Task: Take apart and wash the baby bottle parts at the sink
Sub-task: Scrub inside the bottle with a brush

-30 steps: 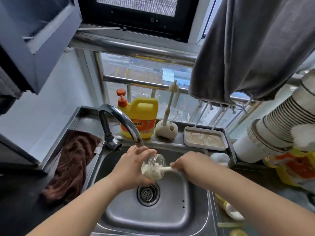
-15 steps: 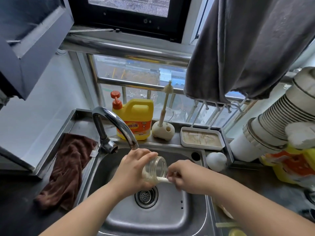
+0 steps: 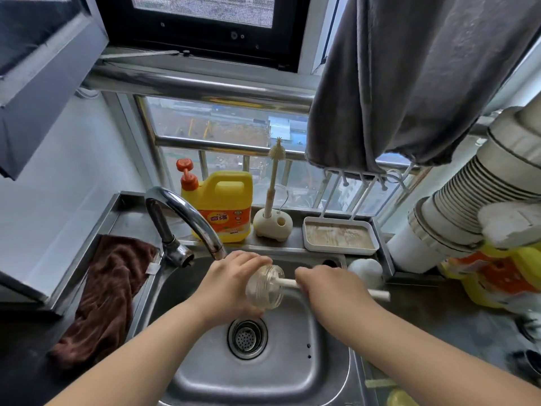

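Baby bottle body (image 3: 265, 287): clear, cap and teat already off, held on its side above the sink (image 3: 263, 373), mouth turned to the person's right, just below the faucet (image 3: 187, 213) spout. Left hand (image 3: 231, 284): fingers curled round the bottle's base end, gripping it. Bottle brush (image 3: 288, 283): pale handle entering the bottle mouth, its far end showing past the wrist. Right hand (image 3: 328, 288): closed round the brush handle. No running water can be made out. Status, by judgement: dismantling done; scrubbing of the bottle interior in hand; rinsing, and washing of any remaining parts, still to come. Round white item (image 3: 366, 269) at the sink's right rim, possibly another part; identity unclear. On the ledge behind: yellow detergent jug (image 3: 219, 206) with orange pump, second slim brush upright in a rounded stand (image 3: 272, 225), shallow white tray (image 3: 339, 238). Brown cloth (image 3: 108, 291) draped on the surface left of the sink. Grey cloth (image 3: 424, 77) hanging at upper right.
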`<state>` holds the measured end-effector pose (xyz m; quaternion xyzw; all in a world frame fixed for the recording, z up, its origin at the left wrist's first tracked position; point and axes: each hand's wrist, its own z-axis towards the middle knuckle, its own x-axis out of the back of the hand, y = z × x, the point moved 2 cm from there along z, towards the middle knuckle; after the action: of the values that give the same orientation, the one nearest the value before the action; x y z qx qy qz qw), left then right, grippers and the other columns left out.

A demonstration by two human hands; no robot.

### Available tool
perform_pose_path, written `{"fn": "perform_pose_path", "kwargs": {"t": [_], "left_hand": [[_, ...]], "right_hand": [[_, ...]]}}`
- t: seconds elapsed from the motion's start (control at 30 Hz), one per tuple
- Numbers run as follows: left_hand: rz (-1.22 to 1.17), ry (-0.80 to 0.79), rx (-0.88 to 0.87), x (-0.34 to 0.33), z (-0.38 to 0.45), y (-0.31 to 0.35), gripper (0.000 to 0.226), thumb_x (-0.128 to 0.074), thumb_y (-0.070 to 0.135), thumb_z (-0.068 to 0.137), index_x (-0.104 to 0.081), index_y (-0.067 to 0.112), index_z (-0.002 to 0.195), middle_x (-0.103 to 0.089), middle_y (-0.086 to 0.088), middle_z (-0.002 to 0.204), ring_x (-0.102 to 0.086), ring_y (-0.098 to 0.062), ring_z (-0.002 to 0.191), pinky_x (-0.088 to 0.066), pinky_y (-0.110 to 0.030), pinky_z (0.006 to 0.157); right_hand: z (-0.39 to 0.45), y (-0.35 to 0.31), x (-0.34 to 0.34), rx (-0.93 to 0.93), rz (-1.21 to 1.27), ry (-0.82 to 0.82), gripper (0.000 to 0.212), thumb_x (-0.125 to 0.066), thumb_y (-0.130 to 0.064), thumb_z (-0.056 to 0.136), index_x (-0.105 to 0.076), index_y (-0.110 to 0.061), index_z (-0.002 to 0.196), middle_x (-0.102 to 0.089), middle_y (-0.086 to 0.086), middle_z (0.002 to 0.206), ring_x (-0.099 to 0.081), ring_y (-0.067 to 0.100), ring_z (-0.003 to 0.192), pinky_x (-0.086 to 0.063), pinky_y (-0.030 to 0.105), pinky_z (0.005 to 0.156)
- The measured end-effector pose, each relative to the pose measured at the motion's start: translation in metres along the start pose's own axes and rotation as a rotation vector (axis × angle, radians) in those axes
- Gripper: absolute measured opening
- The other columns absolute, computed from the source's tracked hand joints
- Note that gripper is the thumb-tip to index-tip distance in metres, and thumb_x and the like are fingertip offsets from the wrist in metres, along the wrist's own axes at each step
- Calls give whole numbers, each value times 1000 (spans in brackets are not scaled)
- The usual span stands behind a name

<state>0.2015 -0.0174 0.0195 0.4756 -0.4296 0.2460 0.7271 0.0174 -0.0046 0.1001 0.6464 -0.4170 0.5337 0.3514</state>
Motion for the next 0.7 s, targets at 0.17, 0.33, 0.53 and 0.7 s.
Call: {"fn": "perform_pose_path", "kwargs": {"t": [0.17, 0.33, 0.53, 0.7], "left_hand": [[60, 125, -75, -7, -7, 10, 78, -69, 56, 51, -50, 29, 123, -62, 8, 119, -51, -13, 114, -53, -42, 77], [74, 178, -82, -6, -7, 11, 73, -58, 60, 56, -51, 27, 121, -63, 6, 118, -48, -13, 115, -49, -39, 81], [-130, 45, 33, -3, -4, 5, 82, -69, 58, 53, -55, 25, 127, -56, 13, 120, -48, -8, 116, -43, -32, 99], [-15, 94, -22, 2, -2, 2, 77, -74, 54, 55, -56, 26, 125, -58, 11, 121, -51, -11, 115, -51, -44, 85]], "right_hand": [[-1, 7, -11, -122, 457, -390, 13, -52, -26, 93, -64, -27, 98, -63, 2, 96, -59, 20, 81, -47, 29, 70], [-5, 11, -9, -127, 532, -414, 9, -50, -25, 94, -60, -25, 93, -63, 3, 85, -57, 18, 70, -46, 27, 61], [-7, 16, -1, 154, -261, 244, 20, -63, -8, 50, -60, -19, 67, -47, -1, 54, -49, 23, 45, -17, 25, 43], [-13, 13, -3, 130, -158, 111, 25, -53, -5, 61, -62, -19, 80, -49, 2, 63, -56, 27, 53, -25, 28, 43]]}}
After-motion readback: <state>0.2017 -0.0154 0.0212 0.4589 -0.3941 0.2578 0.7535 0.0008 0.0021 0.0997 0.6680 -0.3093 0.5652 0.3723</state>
